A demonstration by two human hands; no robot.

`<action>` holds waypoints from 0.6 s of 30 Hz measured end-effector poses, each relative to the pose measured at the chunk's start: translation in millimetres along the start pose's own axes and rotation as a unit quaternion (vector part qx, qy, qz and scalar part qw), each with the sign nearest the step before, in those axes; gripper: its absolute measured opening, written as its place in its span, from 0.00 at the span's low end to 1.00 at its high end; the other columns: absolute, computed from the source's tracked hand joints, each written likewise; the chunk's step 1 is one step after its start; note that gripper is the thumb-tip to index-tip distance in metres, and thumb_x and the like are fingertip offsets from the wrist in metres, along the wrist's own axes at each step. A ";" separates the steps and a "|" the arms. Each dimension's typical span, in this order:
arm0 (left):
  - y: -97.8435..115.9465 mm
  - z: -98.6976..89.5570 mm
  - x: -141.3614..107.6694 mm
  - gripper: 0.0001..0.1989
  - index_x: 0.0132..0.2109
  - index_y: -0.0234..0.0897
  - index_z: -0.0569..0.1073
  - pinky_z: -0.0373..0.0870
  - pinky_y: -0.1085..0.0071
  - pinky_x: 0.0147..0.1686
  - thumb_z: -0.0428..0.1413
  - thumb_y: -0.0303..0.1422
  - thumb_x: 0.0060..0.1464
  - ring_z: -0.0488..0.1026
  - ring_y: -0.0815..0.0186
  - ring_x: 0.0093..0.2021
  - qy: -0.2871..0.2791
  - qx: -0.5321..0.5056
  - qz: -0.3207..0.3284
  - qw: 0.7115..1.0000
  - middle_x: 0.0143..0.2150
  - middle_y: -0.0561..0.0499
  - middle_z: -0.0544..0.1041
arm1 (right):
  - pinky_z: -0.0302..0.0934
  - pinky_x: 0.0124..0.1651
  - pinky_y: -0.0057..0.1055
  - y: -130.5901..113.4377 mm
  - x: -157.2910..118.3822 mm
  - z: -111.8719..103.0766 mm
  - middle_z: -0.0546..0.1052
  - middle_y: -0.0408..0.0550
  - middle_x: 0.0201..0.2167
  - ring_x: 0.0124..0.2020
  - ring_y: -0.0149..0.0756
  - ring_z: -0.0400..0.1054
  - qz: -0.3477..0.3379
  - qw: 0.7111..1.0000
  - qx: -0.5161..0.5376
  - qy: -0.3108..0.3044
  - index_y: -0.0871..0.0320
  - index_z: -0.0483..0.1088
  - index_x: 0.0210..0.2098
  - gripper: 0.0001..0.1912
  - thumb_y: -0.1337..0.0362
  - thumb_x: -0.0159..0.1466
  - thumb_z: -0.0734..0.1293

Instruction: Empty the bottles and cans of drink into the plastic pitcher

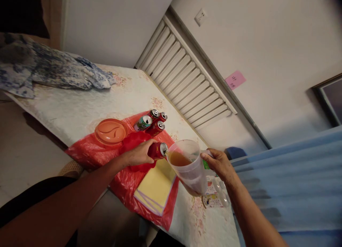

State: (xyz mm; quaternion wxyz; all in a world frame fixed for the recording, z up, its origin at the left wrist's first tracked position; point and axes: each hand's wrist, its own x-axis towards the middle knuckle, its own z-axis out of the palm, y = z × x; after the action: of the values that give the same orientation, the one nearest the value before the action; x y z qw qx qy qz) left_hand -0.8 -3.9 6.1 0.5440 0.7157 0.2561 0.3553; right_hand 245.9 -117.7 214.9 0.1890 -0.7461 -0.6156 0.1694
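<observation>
My left hand (143, 153) is wrapped round a red drink can (157, 151), its open top tilted toward the pitcher. My right hand (219, 162) grips the handle of a translucent plastic pitcher (193, 177), tipped left so that its lip meets the can's top. Brown liquid (180, 158) inside the pitcher reaches up to that lip. A red bowl-like dish (137, 138) lies under the can, partly hidden by my left hand. Below it, a folded yellow cloth (156, 186) rests on a red plastic sheet (124, 184).
Several other cans, one a green can (143, 123), stand behind the dish. An orange round lid (110, 131) lies left. Clear jars (213, 200) stand behind the pitcher. A patterned cloth (66, 70) covers the table's far left; a radiator (184, 68) runs along the wall.
</observation>
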 end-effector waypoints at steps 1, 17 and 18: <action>0.0 -0.1 -0.1 0.32 0.55 0.40 0.65 0.70 0.66 0.46 0.62 0.33 0.41 0.74 0.55 0.51 0.000 0.001 0.001 1.000 0.53 0.46 0.75 | 0.44 0.22 0.25 0.2 0.2 -0.1 0.57 0.38 0.18 0.21 0.27 0.49 0.000 1.000 -0.001 0.000 0.57 0.63 0.21 0.27 0.40 0.56 0.69; 0.5 -0.5 -1.0 0.31 0.55 0.41 0.65 0.69 0.66 0.47 0.62 0.32 0.40 0.73 0.55 0.52 0.006 0.017 0.002 1.000 0.53 0.46 0.75 | 0.45 0.23 0.25 -1.1 0.9 -0.2 0.58 0.39 0.19 0.21 0.27 0.50 0.003 1.000 -0.016 -0.008 0.58 0.63 0.22 0.27 0.39 0.56 0.68; 0.6 -0.5 -0.8 0.31 0.54 0.41 0.65 0.69 0.66 0.47 0.62 0.32 0.40 0.73 0.55 0.52 0.006 0.017 0.002 1.000 0.53 0.46 0.75 | 0.45 0.23 0.25 -1.2 1.0 -0.2 0.58 0.39 0.19 0.21 0.27 0.50 0.003 1.000 -0.019 -0.009 0.58 0.63 0.21 0.27 0.39 0.56 0.68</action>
State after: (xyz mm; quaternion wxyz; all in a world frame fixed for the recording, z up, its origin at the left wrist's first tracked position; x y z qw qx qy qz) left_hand -1.8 -4.4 6.5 0.5295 0.7232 0.2644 0.3561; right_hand 245.1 -116.5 215.6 0.1694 -0.7499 -0.6178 0.1650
